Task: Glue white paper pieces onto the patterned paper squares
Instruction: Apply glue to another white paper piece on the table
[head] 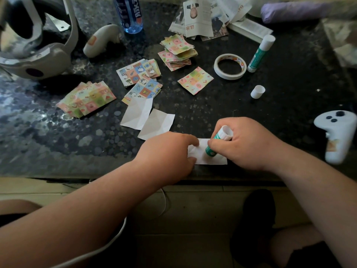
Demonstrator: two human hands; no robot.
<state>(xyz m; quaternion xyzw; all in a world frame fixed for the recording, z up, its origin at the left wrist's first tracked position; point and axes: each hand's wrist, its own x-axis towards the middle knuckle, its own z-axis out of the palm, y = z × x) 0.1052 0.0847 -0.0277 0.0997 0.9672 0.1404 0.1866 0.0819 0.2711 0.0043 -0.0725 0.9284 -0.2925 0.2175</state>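
dark speckled stone tabletop (270, 117), cluttered. near front edge lies a white paper piece (214, 159), flat. left hand (170, 153) holds it down at its left edge w/ index tip & thumb tip; other fingers tucked under, can't tell how. right hand (245, 144) has fingers curled round a green glue stick (218, 141), green end down on the paper, white end poking up out of the fist. its white cap (257, 91) stands apart, upright, nothing seen in it. 2nd glue stick (261, 53) lies capped beside a tape roll (230, 66). two more white pieces (137, 113) overlap just left of the hands. patterned squares: one single (195, 80) near the tape, a pastel stack (178, 52) behind it, blue cartoon stacks (138, 73) mid-table, a fanned pile (86, 98) at left. blue bottle (128, 14) stands at the back, top cut off; contents can't tell. headset (36, 53) far left, a controller (337, 132) at right edge.
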